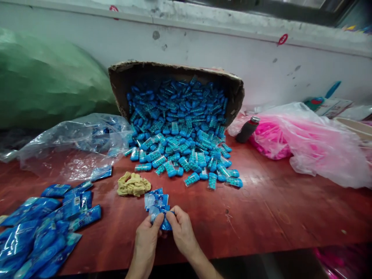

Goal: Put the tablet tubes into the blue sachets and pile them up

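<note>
Between both hands, near the table's front edge, is a small blue packet (166,224). My left hand (147,234) pinches its left side with thumb and fingers. On the right side, my right hand (180,228) grips it the same way. Just beyond the fingers lie several flat blue-and-white printed sachets (157,199). A crumpled yellow cloth-like bundle (133,184) sits behind them, to the left. Farther back, a heap of small clear containers with blue caps and blue-green beads (177,143) spills out of a cardboard box (119,87) lying on its side.
Filled blue packets (43,228) pile up at the left on the red table (261,217). A clear plastic bag (72,151) lies behind them, beside a large green sack (52,77). To the right stand a dark bottle (247,130) and a bag of pink items (290,133).
</note>
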`<state>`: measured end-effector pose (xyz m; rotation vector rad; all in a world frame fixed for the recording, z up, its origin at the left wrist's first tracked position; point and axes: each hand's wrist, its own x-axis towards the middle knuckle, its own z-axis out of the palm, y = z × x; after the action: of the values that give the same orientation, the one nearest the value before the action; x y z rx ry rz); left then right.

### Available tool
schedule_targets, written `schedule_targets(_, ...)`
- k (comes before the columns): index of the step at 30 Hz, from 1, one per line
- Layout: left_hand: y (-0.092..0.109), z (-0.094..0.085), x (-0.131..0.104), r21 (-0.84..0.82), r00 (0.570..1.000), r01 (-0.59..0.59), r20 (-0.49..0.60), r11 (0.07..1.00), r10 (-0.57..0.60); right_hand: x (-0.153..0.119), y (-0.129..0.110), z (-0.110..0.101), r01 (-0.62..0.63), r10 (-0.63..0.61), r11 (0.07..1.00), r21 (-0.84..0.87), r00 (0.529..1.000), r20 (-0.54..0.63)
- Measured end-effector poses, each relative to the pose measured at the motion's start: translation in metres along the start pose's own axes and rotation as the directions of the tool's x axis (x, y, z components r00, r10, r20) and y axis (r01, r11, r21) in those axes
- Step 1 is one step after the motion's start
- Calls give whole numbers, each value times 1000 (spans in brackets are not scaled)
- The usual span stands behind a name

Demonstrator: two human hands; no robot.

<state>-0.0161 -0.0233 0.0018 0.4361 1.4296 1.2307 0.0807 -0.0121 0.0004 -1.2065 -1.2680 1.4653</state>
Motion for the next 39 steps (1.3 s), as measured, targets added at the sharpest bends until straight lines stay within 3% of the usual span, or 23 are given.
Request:
schedule_targets(4,13,-4,-7,-72,969,165,196,984,-148,-1,-7,-7,47,-50,991,-123,999,-19)
schedule_targets(7,21,-10,-9,-73,948,204,266,976,-178,7,-18,-23,170,-136,941,-292,982,132)
schedule_targets(8,21,-12,-8,-84,949,210,255,974,-183,13,-21,-30,234,-178,889,-393,969,172)
schedule_targets(10,18,-17,-6,-115,951,236,234,965,-204,29,-27,-47,297,-276,674,-676,951,141)
schedule_targets(13,10,-21,-5,-153,941,290,224,945,-253,56,-29,-67,44,-213,263,-964,977,-14)
schedule_targets(15,7,-21,-7,-190,937,312,224,931,-269,67,-27,-73,-9,-177,188,-982,983,-43)
schedule_targets(20,8,-21,-12,-251,937,341,171,906,-305,57,-26,-68,53,-130,175,-983,991,30)
schedule_targets(22,8,-21,-11,-245,939,341,140,908,-315,44,-29,-65,77,-143,229,-970,989,45)
schedule_targets(23,8,-21,-11,-239,941,335,132,911,-312,38,-30,-62,87,-160,308,-947,986,39)
schedule_targets(25,6,-21,-9,-216,950,306,129,927,-284,25,-30,-55,120,-164,595,-795,986,26)
schedule_targets(27,5,-19,-8,-172,962,255,148,951,-231,16,-27,-45,119,-96,883,-455,993,73)
schedule_targets(28,5,-19,-8,-145,967,222,158,964,-199,12,-24,-39,83,-52,959,-272,991,119)
schedule_targets(30,5,-18,-9,-93,978,150,158,984,-134,10,-18,-26,-16,18,1000,-9,985,173)
schedule_targets(33,5,-18,-9,-67,988,81,139,994,-71,9,-11,-13,-97,76,980,174,989,129)
schedule_targets(39,3,-21,-10,-83,967,158,213,984,-137,4,-13,-5,-113,105,972,207,993,52)
